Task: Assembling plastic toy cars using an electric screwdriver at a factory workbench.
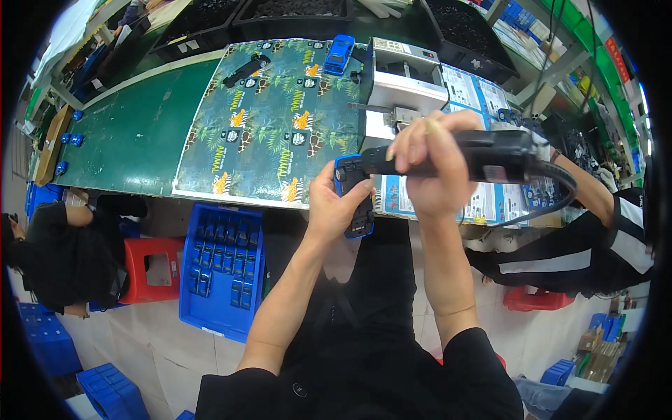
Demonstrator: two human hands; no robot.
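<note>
My left hand [334, 203] is closed around a blue toy car [360, 222], turned so its black underside faces up, just over the table's front edge. In my right hand [437, 157] is a black electric screwdriver [490, 155], held sideways, its tip end at the far part of the car's underside. Whether the bit touches a screw is hidden. A cord loops from the tool's back end. Beyond my right hand stands a white and metal machine box [406, 94]. Another blue toy car [339, 54] and a black car chassis [246, 70] lie farther back on the patterned sheet.
Left of my legs, a blue tray [220, 318] holds several toy cars in rows. Black bins [290, 15] of dark parts line the back. A co-worker [560, 259] sits at right, another person [70, 245] at left beside a red stool [154, 269].
</note>
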